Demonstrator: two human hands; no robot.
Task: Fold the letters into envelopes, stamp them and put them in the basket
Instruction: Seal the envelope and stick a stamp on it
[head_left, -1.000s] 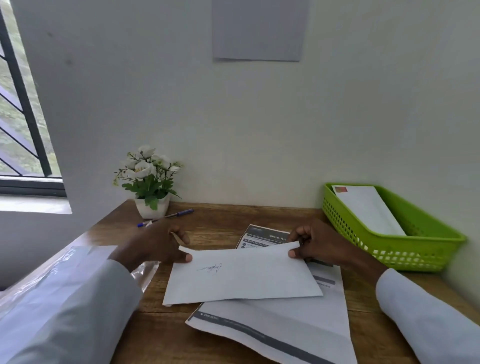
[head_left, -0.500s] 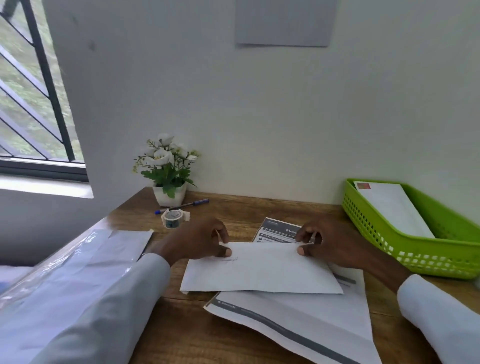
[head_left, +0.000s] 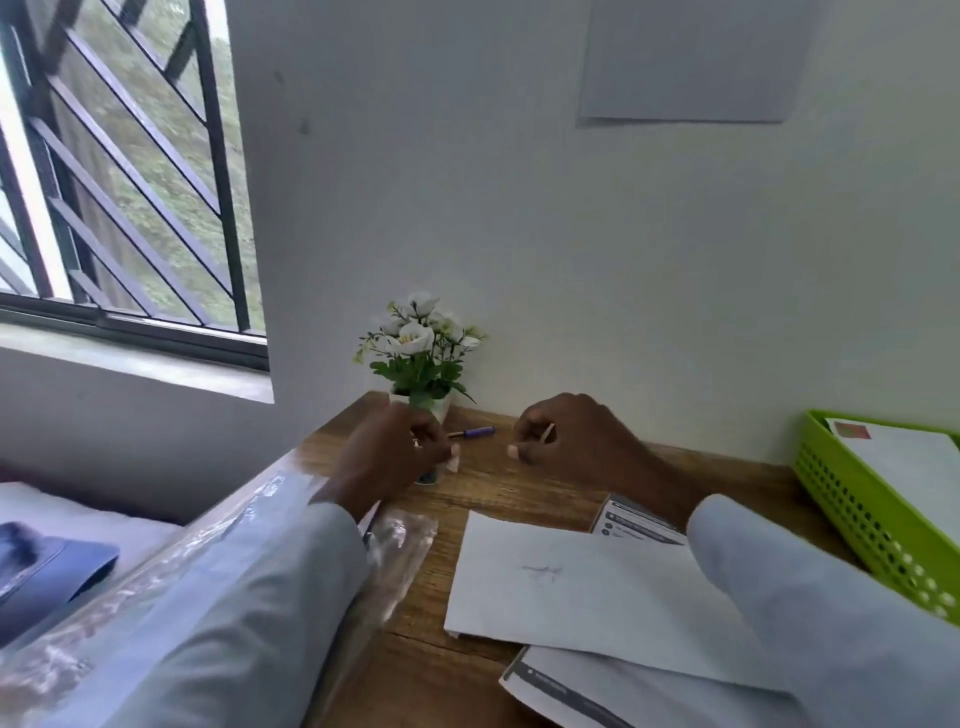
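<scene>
A white envelope lies flat on the wooden table, free of both hands and partly over a grey-and-white mailer. My left hand reaches to the back of the table and curls over a small stamp roll, which is mostly hidden under the fingers. My right hand hovers beside it with curled fingers, pinching a thin pale strip. The green basket stands at the right and holds one stamped envelope.
A potted white flower and a blue pen sit against the wall just behind my hands. Clear plastic wrapping lies at the table's left edge. The window is at the far left.
Both hands let go of the envelope and moved forward toward the flower pot. My left hand now covers the stamp roll. The view has swung left and up.
</scene>
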